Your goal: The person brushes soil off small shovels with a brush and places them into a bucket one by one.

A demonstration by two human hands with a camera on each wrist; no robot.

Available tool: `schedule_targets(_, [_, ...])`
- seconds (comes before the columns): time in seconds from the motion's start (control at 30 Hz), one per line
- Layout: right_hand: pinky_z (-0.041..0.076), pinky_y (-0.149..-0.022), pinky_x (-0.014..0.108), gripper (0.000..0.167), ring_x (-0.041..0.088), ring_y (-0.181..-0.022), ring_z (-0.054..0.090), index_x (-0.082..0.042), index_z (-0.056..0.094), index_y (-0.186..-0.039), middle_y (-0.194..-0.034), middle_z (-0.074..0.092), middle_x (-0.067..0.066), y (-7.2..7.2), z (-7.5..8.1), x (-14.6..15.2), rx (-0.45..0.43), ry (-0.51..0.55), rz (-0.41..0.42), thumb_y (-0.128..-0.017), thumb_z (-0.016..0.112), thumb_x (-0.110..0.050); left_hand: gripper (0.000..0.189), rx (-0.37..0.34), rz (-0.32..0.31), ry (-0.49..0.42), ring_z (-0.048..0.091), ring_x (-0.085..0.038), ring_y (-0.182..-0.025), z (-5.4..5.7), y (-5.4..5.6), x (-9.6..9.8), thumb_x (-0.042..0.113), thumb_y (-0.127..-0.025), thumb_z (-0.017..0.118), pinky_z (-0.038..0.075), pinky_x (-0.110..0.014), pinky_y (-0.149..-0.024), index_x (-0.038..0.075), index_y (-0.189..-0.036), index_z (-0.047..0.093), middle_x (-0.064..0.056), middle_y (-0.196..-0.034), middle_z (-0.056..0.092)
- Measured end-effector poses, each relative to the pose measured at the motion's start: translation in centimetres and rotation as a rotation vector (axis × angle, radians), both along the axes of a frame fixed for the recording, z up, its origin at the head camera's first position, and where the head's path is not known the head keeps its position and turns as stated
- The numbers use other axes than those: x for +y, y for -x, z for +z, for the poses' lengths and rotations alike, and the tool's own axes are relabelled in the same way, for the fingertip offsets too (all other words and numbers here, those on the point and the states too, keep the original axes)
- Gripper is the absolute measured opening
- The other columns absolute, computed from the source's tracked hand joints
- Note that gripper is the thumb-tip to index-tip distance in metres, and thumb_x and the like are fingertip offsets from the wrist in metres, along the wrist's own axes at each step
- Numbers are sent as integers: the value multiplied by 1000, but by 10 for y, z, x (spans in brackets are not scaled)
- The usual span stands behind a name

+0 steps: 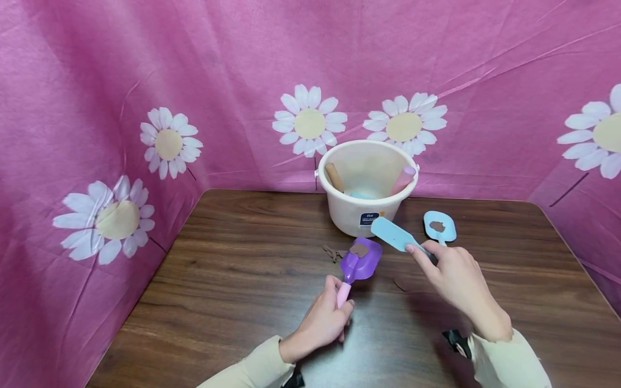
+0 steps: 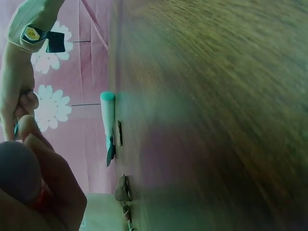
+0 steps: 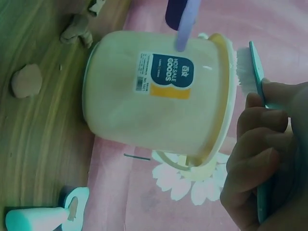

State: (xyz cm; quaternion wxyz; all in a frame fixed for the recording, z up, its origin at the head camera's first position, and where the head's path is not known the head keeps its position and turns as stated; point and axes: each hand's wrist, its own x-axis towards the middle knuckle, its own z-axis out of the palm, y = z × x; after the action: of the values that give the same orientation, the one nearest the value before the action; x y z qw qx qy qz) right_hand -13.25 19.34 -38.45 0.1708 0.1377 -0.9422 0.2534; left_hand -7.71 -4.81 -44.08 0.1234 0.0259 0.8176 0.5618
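My left hand (image 1: 322, 318) grips the pink handle (image 1: 343, 295) of a small purple toy shovel (image 1: 367, 265), raised in front of the bucket. A brown clay-like lump (image 1: 359, 249) lies on its scoop. In my right hand (image 1: 458, 277) is a light blue brush (image 1: 392, 234), held by its handle above the table. Its white bristles (image 3: 245, 70) show in the right wrist view, facing the bucket side. The brush head is near the purple shovel, to its upper right. Behind them stands a cream bucket (image 1: 339, 207) with a dark label.
Right of the bucket, a light blue shovel (image 1: 450, 233) lies on the wooden table (image 1: 233, 302) with a brown piece (image 1: 437, 226) on it. Brown crumbs (image 1: 332, 254) lie left of the purple scoop. Inside the bucket are a tan stick (image 1: 335, 178) and a pink handle (image 1: 402, 180). Pink flowered cloth (image 1: 233, 97) hangs behind.
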Motion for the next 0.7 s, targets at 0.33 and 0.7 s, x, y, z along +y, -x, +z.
schedule_targets(0.33, [23, -43, 19, 33, 0, -45, 25, -26, 47, -63, -50, 24, -17, -7, -6, -24, 9, -59, 121, -92, 63, -36, 21, 11, 8, 16, 45, -8, -32, -4, 0, 3, 19, -92, 58, 45, -33, -29, 10, -111, 55, 0, -69, 54])
schedule_targets(0.7, [28, -47, 17, 28, -1, -50, 30, -29, 51, -68, -54, 26, -17, -14, -11, -37, -94, -91, 248, -90, 64, -39, 19, -42, 19, -86, 44, -10, -34, -4, 0, 6, 22, -96, 52, 41, -29, -29, 7, -108, 51, 1, -61, 50])
